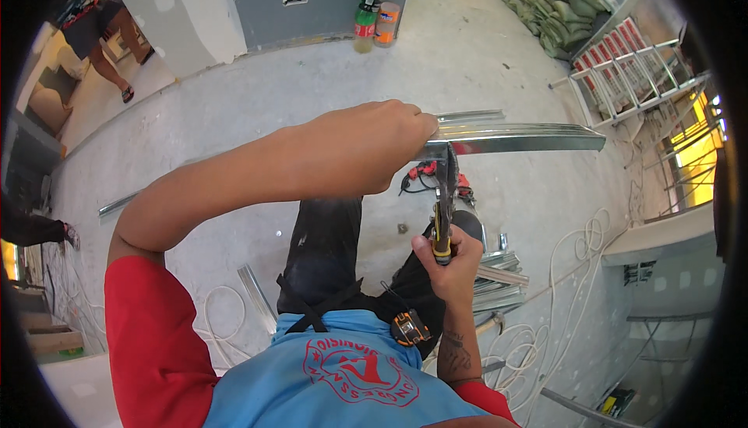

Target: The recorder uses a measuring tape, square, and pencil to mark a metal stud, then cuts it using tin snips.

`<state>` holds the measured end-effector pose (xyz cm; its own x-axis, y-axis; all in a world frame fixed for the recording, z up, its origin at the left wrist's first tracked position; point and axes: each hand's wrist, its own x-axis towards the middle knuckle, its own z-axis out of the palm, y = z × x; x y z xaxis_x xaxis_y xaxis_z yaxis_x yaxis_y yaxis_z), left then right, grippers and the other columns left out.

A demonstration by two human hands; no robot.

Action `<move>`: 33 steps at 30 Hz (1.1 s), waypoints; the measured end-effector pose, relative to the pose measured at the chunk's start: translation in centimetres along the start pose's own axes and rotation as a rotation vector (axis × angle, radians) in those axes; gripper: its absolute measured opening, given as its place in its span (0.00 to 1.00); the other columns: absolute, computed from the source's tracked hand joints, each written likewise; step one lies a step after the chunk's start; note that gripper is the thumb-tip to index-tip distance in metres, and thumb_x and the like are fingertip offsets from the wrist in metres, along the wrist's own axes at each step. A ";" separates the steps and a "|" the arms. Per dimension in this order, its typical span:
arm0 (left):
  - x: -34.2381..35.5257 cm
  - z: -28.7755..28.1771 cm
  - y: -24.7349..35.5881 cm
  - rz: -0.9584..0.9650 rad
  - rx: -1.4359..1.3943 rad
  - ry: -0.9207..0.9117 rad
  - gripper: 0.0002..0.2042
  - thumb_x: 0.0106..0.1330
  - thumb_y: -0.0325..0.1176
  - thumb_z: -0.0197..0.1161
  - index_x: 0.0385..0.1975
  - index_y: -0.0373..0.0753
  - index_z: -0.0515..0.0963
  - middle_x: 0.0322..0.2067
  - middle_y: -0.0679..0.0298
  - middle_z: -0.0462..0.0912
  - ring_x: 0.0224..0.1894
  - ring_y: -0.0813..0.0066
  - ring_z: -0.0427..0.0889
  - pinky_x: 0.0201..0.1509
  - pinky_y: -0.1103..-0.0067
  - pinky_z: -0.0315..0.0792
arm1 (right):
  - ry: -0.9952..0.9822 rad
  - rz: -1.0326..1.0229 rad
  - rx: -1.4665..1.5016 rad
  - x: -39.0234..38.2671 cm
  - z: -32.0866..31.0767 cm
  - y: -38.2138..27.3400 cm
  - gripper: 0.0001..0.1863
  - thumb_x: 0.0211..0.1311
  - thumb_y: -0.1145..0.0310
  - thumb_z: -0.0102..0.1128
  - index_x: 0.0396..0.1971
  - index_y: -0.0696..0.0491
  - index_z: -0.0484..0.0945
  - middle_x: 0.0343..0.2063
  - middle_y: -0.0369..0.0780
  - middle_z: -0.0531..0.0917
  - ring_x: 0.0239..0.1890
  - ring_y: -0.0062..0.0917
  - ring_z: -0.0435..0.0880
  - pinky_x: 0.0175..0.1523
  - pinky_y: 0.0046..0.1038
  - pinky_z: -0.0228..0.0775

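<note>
My left hand point(399, 141) is closed round a shiny metal channel point(538, 140), which is held level in front of me and reaches out to the right. In my right hand point(458, 266) are tin snips point(442, 214) with yellow and black handles, pointing away from me. Their jaws meet the near edge of the channel just right of my left hand; whether they bite into the metal I cannot tell. A tape measure point(410, 327) in orange and black hangs at my waist.
Below the channel, a red corded power tool point(425, 169) lies on the floor. Cut metal channels point(499, 284) are piled by my right leg, near loose white cable point(530, 350). Bottles point(365, 27), green sacks point(538, 0) and a ladder point(635, 77) stand farther off. Another person point(97, 27) is far left.
</note>
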<state>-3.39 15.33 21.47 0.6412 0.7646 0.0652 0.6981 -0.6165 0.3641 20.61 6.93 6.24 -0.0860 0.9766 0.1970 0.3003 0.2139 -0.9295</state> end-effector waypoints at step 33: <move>2.7 5.7 -8.4 -0.387 0.279 0.374 0.25 0.56 0.60 0.76 0.35 0.43 0.80 0.22 0.65 0.86 0.27 0.61 0.87 0.31 0.65 0.77 | 0.146 0.066 -0.196 1.5 0.0 1.7 0.34 0.58 0.59 0.78 0.57 0.62 0.72 0.44 0.46 0.82 0.47 0.37 0.83 0.54 0.37 0.74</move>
<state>-5.68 21.48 13.26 0.2035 0.9262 0.3174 0.9480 -0.2675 0.1726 20.95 8.73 4.93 0.0736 0.9781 0.1945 0.4808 0.1361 -0.8662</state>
